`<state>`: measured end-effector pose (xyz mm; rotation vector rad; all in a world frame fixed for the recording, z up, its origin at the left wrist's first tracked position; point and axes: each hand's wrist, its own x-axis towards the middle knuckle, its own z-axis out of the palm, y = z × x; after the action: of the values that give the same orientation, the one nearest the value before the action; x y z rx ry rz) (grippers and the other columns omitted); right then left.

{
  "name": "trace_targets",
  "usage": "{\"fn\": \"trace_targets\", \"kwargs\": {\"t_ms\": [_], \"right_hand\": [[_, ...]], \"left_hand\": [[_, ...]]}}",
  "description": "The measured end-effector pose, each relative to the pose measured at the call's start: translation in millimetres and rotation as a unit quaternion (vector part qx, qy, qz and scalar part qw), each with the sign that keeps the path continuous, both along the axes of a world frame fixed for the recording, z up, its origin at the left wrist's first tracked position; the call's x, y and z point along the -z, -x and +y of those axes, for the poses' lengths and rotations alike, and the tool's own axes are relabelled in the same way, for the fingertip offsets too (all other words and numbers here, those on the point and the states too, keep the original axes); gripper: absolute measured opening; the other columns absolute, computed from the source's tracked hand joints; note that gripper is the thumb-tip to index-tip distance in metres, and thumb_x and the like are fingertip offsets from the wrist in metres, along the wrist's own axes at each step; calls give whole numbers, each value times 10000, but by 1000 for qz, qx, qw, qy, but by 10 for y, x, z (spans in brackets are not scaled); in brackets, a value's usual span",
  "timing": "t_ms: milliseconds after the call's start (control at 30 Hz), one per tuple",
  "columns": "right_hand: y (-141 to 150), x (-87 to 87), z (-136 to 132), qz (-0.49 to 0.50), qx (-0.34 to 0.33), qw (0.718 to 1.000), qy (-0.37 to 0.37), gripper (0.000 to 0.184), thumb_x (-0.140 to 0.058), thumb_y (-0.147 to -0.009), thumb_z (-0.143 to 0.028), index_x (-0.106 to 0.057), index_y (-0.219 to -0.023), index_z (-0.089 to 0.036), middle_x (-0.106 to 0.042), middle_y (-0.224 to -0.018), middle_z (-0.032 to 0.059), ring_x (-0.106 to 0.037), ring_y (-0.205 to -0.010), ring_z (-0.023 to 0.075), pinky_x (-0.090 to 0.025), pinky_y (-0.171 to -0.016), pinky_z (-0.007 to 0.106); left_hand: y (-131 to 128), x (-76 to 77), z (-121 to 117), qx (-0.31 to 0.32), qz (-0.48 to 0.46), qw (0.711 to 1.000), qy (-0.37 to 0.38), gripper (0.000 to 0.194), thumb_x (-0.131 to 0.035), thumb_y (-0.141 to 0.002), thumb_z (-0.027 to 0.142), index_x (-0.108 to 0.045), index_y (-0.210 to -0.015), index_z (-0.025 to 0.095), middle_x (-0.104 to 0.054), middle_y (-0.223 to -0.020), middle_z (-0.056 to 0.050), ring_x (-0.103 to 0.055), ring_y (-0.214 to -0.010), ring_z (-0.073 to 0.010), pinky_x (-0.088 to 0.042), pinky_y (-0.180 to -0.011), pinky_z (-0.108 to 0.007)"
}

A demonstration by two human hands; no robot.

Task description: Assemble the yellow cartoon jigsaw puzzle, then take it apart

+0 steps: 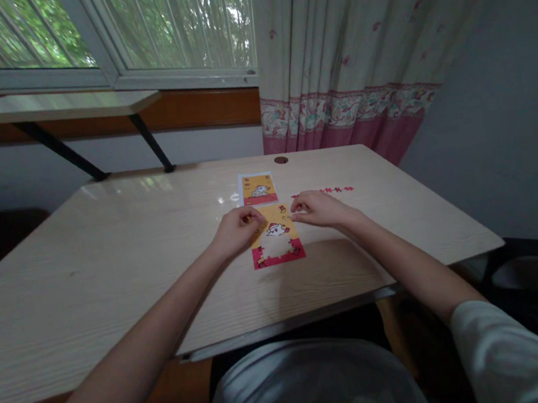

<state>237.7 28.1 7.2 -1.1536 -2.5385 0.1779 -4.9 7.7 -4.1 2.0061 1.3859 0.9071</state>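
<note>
A yellow and red jigsaw puzzle (289,252) lies flat on the table in front of me. It shows a white cartoon animal, with a pale gap in its lower middle. At its left edge is my left hand (239,229), thumb and fingertips pinched together over the border. My right hand (318,207) hovers by the upper right edge, its fingers curled in toward the thumb. Whatever either hand may hold is too small to make out. Just beyond the puzzle lies a matching picture card (260,191). Red puzzle pieces (338,189) form a row behind my right hand, which partly hides them.
The pale wooden table (108,273) has a round cable hole (281,160) near its back edge. A raised shelf (47,106) on black supports stands at the back left. Behind are a window (182,26) and a long curtain (325,38).
</note>
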Motion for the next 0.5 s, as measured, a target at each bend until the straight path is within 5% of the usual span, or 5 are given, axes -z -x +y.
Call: {"fn": "trace_targets", "kwargs": {"t_ms": [233, 500], "right_hand": [[38, 117, 77, 13, -11, 999, 28, 122, -591, -804, -226, -638, -865, -131, -632, -838, 67, -554, -775, 144, -389, -714, 254], [53, 99, 55, 135, -3, 983, 121, 76, -608, -745, -210, -592, -769, -140, -586, -712, 3, -504, -668, 109, -382, -634, 233]], "left_hand": [[10, 21, 15, 6, 4, 1000, -1, 170, -562, -730, 273, -676, -730, 147, -607, -635, -23, -456, -569, -122, -334, -547, -251], [-23, -38, -31, 10, -14, 1000, 1, 136, -578, -702, 253, -673, -698, 156, -603, -611, -15, -453, -558, -120, -336, -552, -254]]}}
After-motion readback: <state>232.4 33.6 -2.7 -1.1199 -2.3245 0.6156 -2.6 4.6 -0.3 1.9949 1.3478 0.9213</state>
